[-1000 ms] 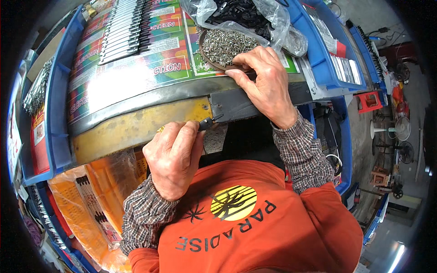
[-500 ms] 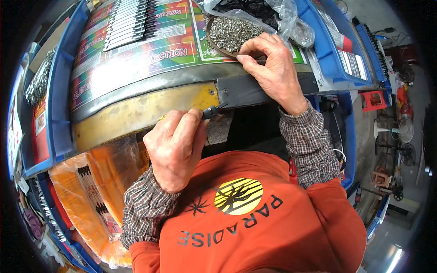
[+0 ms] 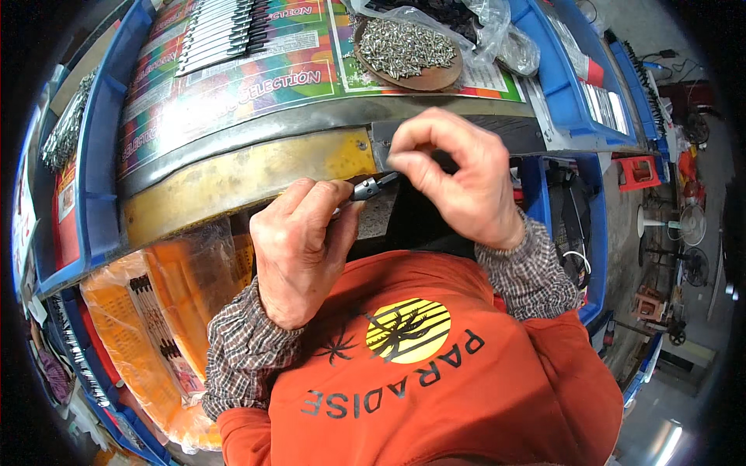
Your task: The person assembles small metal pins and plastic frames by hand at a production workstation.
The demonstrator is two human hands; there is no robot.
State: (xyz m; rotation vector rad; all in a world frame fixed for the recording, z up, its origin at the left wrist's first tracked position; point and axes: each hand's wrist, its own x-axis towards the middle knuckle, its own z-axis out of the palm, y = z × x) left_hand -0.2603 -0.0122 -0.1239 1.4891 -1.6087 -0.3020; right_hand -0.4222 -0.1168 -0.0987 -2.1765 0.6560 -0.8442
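Between the thumb and fingers of my left hand [image 3: 299, 252] is a small dark cylindrical part [image 3: 365, 189], with a small hole in its side and a thin dark tip pointing right. Its other end is hidden in the grip. My right hand [image 3: 470, 175] hovers just beyond that tip, thumb and forefinger pinched together. Whatever they hold, if anything, is too small to make out. Past my right hand, a shallow round brown dish [image 3: 435, 80] on the bench holds a heap of small silver metal pieces [image 3: 400, 46].
At the back left of the bench [image 3: 256, 155] lies a row of silver rods with black ends [image 3: 214, 43]. Clear plastic bags [image 3: 517, 53] lie behind the dish. Blue bins stand left [image 3: 101, 171] and right [image 3: 556, 70]. An orange plastic-wrapped basket [image 3: 116, 311] sits below left.
My right hand has left the dish and come down toward my left hand, its fingers pinched. The dark part in my left hand has shifted slightly right and shows more of itself.
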